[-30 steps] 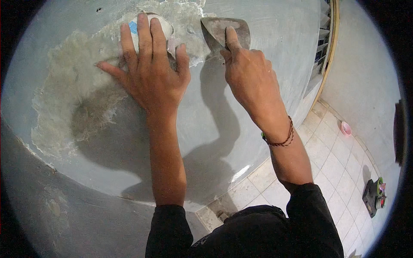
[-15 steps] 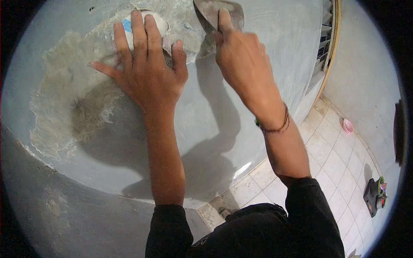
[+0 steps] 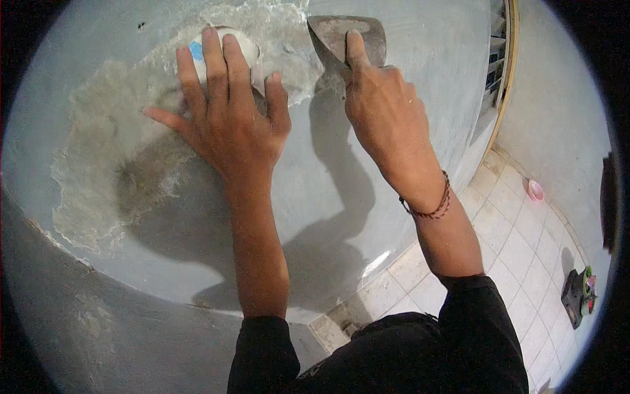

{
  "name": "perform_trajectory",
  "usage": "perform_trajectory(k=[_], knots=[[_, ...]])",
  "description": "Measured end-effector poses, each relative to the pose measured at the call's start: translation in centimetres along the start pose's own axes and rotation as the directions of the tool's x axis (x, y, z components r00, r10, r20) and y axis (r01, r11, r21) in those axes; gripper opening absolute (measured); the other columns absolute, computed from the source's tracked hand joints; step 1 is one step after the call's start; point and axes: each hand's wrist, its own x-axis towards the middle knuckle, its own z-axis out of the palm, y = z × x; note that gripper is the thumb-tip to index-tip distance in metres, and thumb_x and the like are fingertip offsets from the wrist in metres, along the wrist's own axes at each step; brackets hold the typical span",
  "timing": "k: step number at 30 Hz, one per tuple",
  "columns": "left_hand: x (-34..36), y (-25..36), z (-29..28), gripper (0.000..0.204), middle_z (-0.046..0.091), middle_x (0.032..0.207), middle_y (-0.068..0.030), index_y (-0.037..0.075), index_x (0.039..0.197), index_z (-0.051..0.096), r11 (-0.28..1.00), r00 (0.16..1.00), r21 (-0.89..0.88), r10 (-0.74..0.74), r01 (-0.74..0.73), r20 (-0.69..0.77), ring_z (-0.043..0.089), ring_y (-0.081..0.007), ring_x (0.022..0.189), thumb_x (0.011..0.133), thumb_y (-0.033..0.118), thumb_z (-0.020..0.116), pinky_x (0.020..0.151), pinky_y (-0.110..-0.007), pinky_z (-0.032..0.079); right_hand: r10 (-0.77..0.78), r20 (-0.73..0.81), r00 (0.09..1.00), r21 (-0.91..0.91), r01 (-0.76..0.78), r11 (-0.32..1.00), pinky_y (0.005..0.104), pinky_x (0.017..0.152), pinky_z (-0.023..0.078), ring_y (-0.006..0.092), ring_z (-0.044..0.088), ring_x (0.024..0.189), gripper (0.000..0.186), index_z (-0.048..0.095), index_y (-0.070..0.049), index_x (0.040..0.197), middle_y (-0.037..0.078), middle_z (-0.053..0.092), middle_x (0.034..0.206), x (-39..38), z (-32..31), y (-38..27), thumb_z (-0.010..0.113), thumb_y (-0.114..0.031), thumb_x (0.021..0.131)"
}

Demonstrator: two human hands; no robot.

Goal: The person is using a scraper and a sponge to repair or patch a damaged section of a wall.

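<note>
My right hand (image 3: 388,118) grips a grey metal trowel (image 3: 367,36), index finger stretched along its broad blade. The handle is hidden in the fist. The blade's left edge is at the right border of a rough, stripped patch (image 3: 98,151) on the grey wall (image 3: 420,39). My left hand (image 3: 233,125) is open, fingers spread over that patch. Its middle fingers cover part of a round, white thing (image 3: 247,47) with a blue mark; I cannot tell what kind it is. Whether the palm touches the wall is unclear.
A wooden-framed opening with slats (image 3: 497,62) stands at the right. Below it are white floor tiles (image 3: 518,249), with a pink bowl (image 3: 535,190) by the far wall. A dark object with colourful items (image 3: 577,299) is at the lower right. A ledge edge (image 3: 131,284) curves along the lower left.
The trowel and my right hand have moved slightly right, and more of the blade's face shows. My left hand keeps its place over the white thing. The whole view has shifted a little.
</note>
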Motion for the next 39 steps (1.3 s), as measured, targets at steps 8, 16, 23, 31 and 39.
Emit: perform_trajectory(k=[8,16,23,31,39], knots=[[-0.1,0.3,0.2,0.052,0.045,0.138,-0.0032,0.013,0.130,0.050,1.000,1.000,-0.020,0.006,-0.006,-0.021,0.035,-0.0308,0.132,0.088,0.044,0.049,0.101,-0.066,-0.012,0.034,0.013,0.999,0.032,-0.034,0.999,0.0535,0.058,0.047,0.0475,0.059,0.067,0.047,0.040,-0.009,0.132,0.029,0.059,0.072,-0.6,0.0,0.3,0.049,-0.011,0.086],[0.3,0.1,0.2,0.052,0.047,0.136,-0.0033,0.011,0.129,0.051,1.000,0.999,-0.012,0.018,-0.019,-0.034,0.037,-0.0308,0.131,0.089,0.044,0.048,0.100,-0.064,-0.017,0.028,-0.018,0.999,0.054,-0.027,0.998,0.0539,0.058,0.046,0.0471,0.058,0.067,0.044,0.041,-0.007,0.130,0.029,0.059,0.070,0.0,0.4,0.2,0.049,-0.012,0.087],[0.3,0.4,0.0,0.052,0.046,0.137,-0.0034,0.011,0.130,0.049,1.000,1.000,0.001,0.015,-0.015,-0.008,0.036,-0.0304,0.131,0.089,0.043,0.048,0.101,-0.062,-0.018,0.007,-0.022,1.000,0.068,-0.005,0.998,0.0528,0.057,0.047,0.0470,0.059,0.067,0.044,0.039,-0.007,0.131,0.028,0.059,0.070,0.5,0.4,0.2,0.048,-0.013,0.088],[0.1,0.0,-0.4,0.052,0.045,0.139,-0.0029,0.012,0.130,0.049,1.000,1.000,0.001,0.013,-0.013,0.007,0.034,-0.0301,0.132,0.088,0.043,0.049,0.101,-0.062,-0.017,0.005,-0.029,1.000,0.063,-0.003,0.998,0.0521,0.058,0.048,0.0456,0.061,0.069,0.045,0.039,-0.010,0.133,0.028,0.060,0.072,0.5,0.1,-0.2,0.048,-0.014,0.089],[0.1,0.0,0.6,0.051,0.046,0.136,-0.0031,0.013,0.125,0.052,1.000,0.999,-0.004,0.011,-0.011,-0.043,0.035,-0.0290,0.132,0.087,0.046,0.044,0.100,-0.067,-0.016,0.046,0.030,0.998,0.015,-0.047,0.999,0.0512,0.056,0.048,0.0454,0.060,0.065,0.044,0.041,-0.009,0.132,0.028,0.059,0.069,0.0,-0.1,0.3,0.049,-0.017,0.090]])
